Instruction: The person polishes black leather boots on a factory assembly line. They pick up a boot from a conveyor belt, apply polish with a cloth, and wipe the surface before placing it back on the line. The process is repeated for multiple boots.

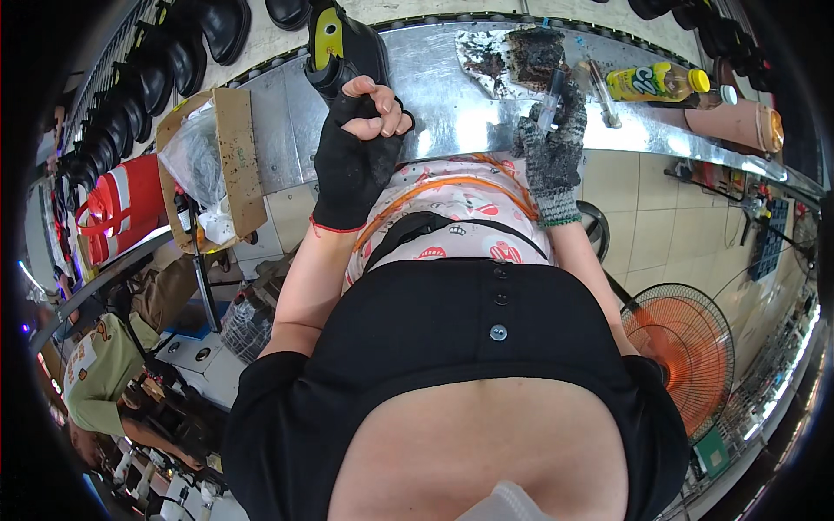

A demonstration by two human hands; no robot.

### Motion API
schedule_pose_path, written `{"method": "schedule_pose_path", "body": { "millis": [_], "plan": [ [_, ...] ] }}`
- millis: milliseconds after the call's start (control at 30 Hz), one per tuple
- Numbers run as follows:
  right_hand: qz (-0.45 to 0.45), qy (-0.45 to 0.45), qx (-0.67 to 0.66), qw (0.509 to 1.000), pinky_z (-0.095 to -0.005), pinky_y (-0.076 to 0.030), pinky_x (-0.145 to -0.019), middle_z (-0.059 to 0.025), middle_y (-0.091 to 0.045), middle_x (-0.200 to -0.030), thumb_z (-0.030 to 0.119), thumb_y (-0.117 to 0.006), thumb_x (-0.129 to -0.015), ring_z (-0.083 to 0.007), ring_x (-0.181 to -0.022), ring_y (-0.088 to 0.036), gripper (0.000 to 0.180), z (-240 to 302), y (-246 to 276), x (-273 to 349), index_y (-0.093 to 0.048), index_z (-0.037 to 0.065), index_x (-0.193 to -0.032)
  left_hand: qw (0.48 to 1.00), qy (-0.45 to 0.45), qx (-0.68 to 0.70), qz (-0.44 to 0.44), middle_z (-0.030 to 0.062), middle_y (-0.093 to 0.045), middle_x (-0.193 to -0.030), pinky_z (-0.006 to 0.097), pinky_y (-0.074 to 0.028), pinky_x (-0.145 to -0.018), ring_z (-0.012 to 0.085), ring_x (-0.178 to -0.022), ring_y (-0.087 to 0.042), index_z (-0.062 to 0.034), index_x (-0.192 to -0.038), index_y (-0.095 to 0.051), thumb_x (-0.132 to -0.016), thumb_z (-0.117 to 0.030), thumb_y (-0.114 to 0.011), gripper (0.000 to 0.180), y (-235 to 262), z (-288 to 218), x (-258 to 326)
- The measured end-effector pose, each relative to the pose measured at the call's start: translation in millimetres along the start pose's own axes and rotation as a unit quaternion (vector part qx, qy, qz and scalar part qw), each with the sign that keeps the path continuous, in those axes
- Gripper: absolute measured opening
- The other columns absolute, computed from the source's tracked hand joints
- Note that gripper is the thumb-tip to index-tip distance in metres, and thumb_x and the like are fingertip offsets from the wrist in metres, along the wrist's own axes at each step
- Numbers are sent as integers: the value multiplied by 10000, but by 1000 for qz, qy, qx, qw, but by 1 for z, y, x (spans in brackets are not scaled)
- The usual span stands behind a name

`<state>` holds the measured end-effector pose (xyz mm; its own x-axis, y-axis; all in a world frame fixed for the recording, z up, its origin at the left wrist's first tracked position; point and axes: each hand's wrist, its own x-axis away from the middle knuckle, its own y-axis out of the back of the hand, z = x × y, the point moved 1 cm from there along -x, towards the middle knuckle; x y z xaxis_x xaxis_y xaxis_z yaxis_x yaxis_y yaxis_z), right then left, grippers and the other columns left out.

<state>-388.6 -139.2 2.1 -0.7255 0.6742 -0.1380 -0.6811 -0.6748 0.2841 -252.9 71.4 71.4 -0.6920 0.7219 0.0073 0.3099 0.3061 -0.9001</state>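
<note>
My left hand (360,154), in a black fingerless glove, is raised at the near edge of the metal bench (434,87). Its bare fingers are partly curled and apart, with nothing seen in them. Just beyond them is a black shoe (369,54) with a yellow insole. My right hand (554,154), in a grey knit glove with dark smears, is closed on a slim clear tube-like tool (551,102). The tool's dark far end is over or against a stained white cloth (482,65) with a blackened pad (536,54); contact cannot be made out.
Right of the cloth lie another slim clear tool (603,94), a yellow-labelled bottle (651,82) and a pinkish bottle (734,126). A cardboard box (239,156) with plastic bags stands left. Black shoes (152,78) line the conveyor (269,43). An orange fan (682,347) and a co-worker (104,373) are nearby.
</note>
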Motion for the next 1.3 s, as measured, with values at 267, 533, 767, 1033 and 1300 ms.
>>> {"method": "schedule_pose_path", "body": {
  "millis": [267,533,767,1033,1300],
  "plan": [
    [8,-25,-30,999,-257,-493,-540,-49,-525,-915,-68,-561,-766,-118,-680,-547,695,4,1,1,-286,107,-1380,944,-144,-297,-25,103,-504,-959,300,-459,-777,152,-811,-546,-72,-1064,-411,-790,129,-492,349,-8,6,1],
    [-7,1,2,1000,-263,-491,-550,-54,-525,-927,-56,-567,-765,-118,-706,-541,678,-1,1,-1,-302,102,-1369,843,-246,-475,-48,136,-525,-980,304,-476,-769,193,-811,-590,-52,-1028,-380,-808,118,-535,318,-13,13,4],
    [0,-13,-4,1000,-260,-485,-546,-56,-523,-935,-69,-557,-763,-115,-697,-532,683,1,2,0,-295,101,-1371,818,-265,-508,-48,141,-520,-1000,305,-486,-787,193,-827,-607,-42,-1022,-373,-801,136,-539,329,-8,14,5],
    [16,-20,-32,999,-255,-484,-541,-53,-522,-913,-92,-557,-758,-117,-676,-539,702,4,1,1,-287,108,-1374,705,-255,-662,-5,178,-485,-1268,309,-461,-861,255,-1013,-583,-5,-1124,-526,-788,62,-550,344,-6,10,3],
    [20,-48,-31,998,-306,-478,-714,-141,-509,-1102,21,-625,-788,-198,-858,-561,625,9,2,2,-327,31,-1337,600,-232,-761,84,195,-312,-1446,448,-232,-1070,380,-1307,-321,-1,-1388,-334,-810,-115,-528,620,-9,16,-2]
  ]
}}
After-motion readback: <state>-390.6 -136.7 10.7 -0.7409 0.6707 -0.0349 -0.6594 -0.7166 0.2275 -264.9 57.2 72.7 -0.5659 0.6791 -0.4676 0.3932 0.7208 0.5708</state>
